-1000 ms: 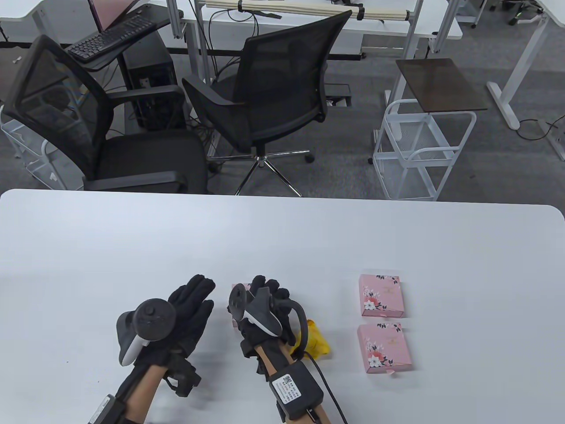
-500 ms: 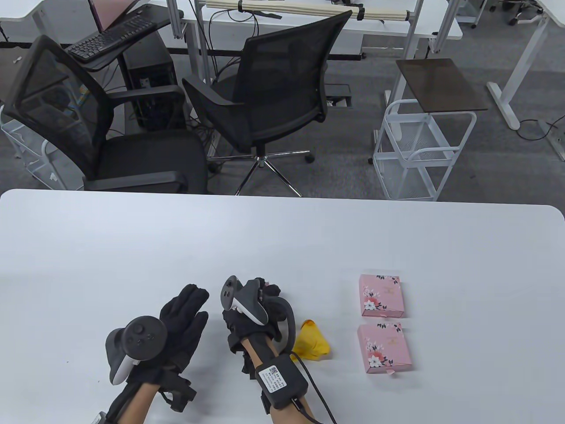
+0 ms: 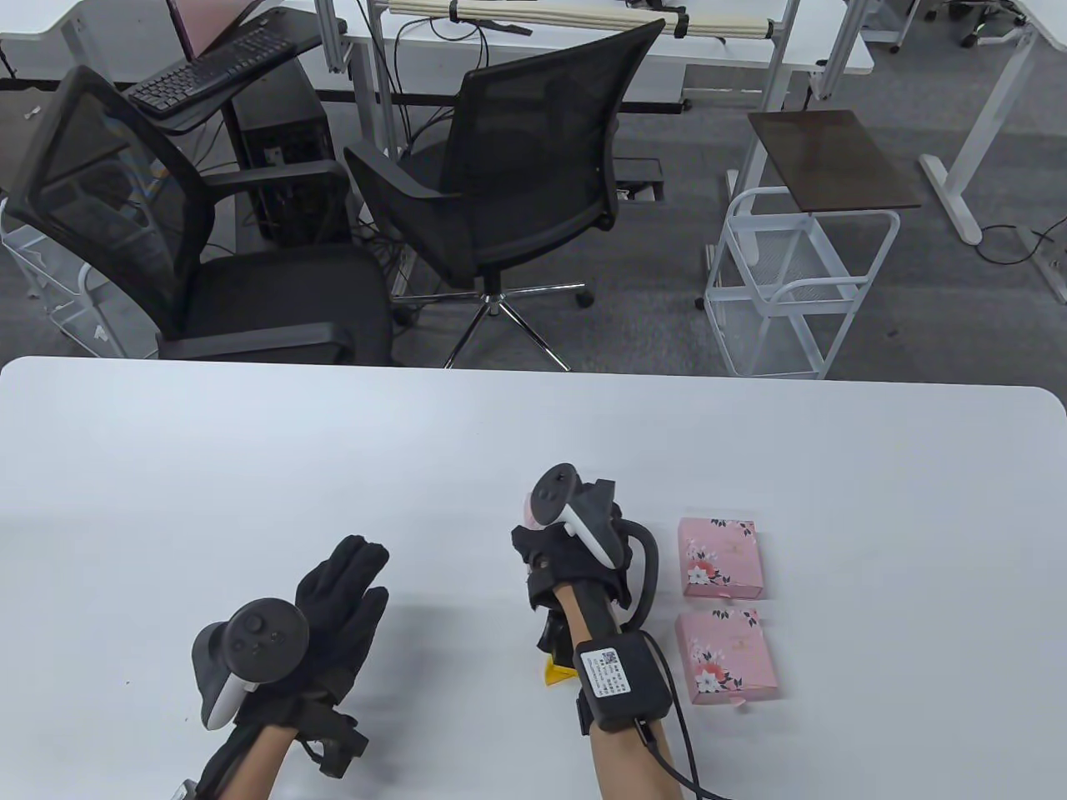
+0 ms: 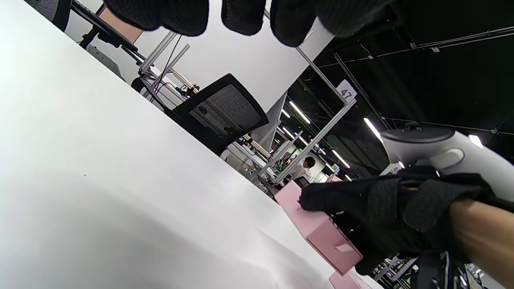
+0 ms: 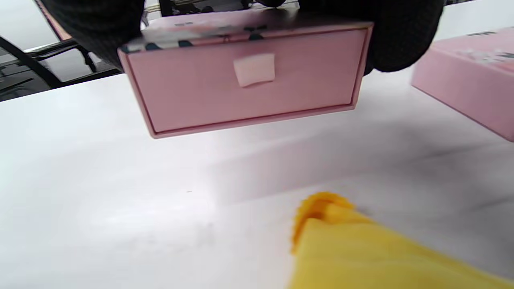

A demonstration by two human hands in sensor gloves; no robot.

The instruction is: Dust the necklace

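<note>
Gripping a pink drawer box (image 5: 249, 76) from above, the right hand (image 3: 575, 542) held it clear of the counter (image 3: 533, 433), fingers (image 5: 96, 28) wrapped over its top and sides; the drawer front with its small pull tab faced the wrist camera and looked closed. The left hand (image 3: 333, 608) held nothing, its fingers stretched out flat; whether it touched the counter I could not tell.

Taking the held box as the landmark, the yellow cloth (image 5: 361, 249) lay on the counter just below and nearer the person, mostly hidden under the right forearm in the table view. Two more pink boxes lay to its right, the far box (image 3: 721, 557) just beside the right hand and the near box (image 3: 727, 656) closer to the person.

No necklace was visible anywhere; presumably it sat inside one of the boxes, perhaps the one in the grip. By that reading the task was barely begun: the drawer remained to be opened, the necklace taken out, and the cloth picked up for dusting.
</note>
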